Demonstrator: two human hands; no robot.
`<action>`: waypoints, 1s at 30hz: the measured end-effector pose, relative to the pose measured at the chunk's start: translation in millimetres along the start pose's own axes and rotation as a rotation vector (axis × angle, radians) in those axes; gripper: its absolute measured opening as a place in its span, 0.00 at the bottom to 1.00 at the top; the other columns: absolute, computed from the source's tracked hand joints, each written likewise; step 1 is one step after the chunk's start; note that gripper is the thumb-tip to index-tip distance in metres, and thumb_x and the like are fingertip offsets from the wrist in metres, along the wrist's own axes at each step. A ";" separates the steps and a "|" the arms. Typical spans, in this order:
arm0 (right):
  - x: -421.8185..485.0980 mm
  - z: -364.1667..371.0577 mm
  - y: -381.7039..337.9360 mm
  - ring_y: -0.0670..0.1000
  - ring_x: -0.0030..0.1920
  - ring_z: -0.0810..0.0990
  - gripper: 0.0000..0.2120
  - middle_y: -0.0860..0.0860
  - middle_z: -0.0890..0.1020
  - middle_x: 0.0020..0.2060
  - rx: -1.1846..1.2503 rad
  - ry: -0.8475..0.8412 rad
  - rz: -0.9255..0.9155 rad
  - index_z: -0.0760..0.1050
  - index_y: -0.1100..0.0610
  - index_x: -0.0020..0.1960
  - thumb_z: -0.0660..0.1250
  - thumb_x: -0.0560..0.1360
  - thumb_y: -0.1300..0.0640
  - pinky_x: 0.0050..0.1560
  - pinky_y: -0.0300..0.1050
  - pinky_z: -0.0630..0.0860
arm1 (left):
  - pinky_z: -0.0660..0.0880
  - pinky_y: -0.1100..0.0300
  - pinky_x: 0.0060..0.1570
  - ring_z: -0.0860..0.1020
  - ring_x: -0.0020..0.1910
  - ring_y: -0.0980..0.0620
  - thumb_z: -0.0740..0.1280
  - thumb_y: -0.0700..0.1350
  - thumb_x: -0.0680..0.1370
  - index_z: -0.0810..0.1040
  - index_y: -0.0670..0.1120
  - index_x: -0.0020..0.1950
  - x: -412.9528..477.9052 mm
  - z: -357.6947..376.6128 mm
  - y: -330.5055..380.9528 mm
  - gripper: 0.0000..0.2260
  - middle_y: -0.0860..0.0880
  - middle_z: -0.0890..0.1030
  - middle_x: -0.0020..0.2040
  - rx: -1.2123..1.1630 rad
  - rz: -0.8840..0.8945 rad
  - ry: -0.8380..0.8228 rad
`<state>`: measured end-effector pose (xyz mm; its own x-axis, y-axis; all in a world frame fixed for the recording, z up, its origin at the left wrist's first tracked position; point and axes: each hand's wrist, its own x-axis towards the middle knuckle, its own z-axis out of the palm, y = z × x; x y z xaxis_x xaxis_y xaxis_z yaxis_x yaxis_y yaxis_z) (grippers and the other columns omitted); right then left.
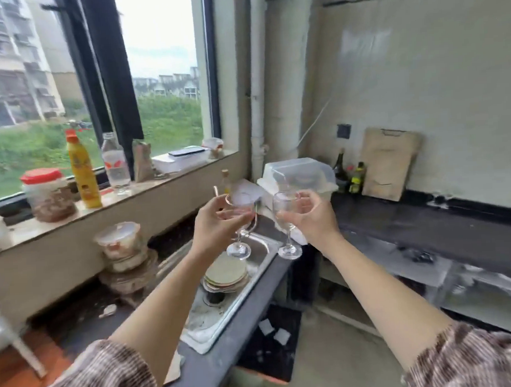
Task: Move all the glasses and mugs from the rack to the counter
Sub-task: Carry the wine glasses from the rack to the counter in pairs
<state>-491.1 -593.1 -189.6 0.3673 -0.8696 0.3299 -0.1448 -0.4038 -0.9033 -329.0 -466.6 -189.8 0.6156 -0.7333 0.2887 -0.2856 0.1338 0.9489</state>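
Daylit window [158,65], tiled wall [420,81], dark counter [428,228].

home kitchen (sink [252,249], dishes [226,276])

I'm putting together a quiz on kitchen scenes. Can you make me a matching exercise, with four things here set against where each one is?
Things
1. glass nearer the window
2. stack of plates
3. yellow bottle
4. cutting board

Places
A. standing on the windowsill
B. gripped in the left hand
C. leaning against the wall
D. lying in the sink

Pairs: 1-B, 2-D, 3-A, 4-C
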 end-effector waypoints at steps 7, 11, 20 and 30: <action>11.2 -184.0 84.0 0.47 0.46 0.80 0.25 0.46 0.79 0.47 -0.134 0.179 0.099 0.74 0.50 0.53 0.80 0.60 0.51 0.40 0.35 0.73 | 0.79 0.62 0.42 0.81 0.42 0.59 0.79 0.44 0.65 0.78 0.49 0.55 6.2 214.4 -15.1 0.21 0.53 0.82 0.44 0.002 -0.033 -0.150; 17.6 -262.5 123.8 0.49 0.48 0.80 0.24 0.49 0.79 0.49 -0.178 0.291 0.176 0.73 0.50 0.54 0.79 0.62 0.53 0.43 0.38 0.74 | 0.79 0.53 0.52 0.81 0.51 0.52 0.78 0.46 0.65 0.78 0.48 0.59 12.0 317.3 -18.6 0.23 0.50 0.83 0.52 0.032 -0.015 -0.268; 73.2 -381.6 219.2 0.47 0.52 0.79 0.30 0.47 0.78 0.53 -0.224 0.453 0.317 0.74 0.51 0.62 0.79 0.63 0.53 0.47 0.39 0.74 | 0.76 0.56 0.55 0.77 0.55 0.52 0.77 0.48 0.67 0.75 0.50 0.61 64.4 506.4 -42.7 0.24 0.52 0.79 0.55 0.042 -0.001 -0.433; 218.8 -479.2 311.9 0.48 0.52 0.79 0.26 0.46 0.78 0.51 -0.234 0.596 0.424 0.73 0.48 0.58 0.78 0.63 0.54 0.46 0.39 0.74 | 0.78 0.53 0.54 0.77 0.55 0.52 0.76 0.48 0.66 0.74 0.50 0.61 189.3 686.9 -64.4 0.25 0.52 0.77 0.56 0.050 0.049 -0.611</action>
<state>-896.1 -1045.4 -267.8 -0.3113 -0.9427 0.1199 -0.3778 0.0070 -0.9259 -698.7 -1071.9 -283.5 0.0726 -0.9786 0.1926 -0.3457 0.1565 0.9252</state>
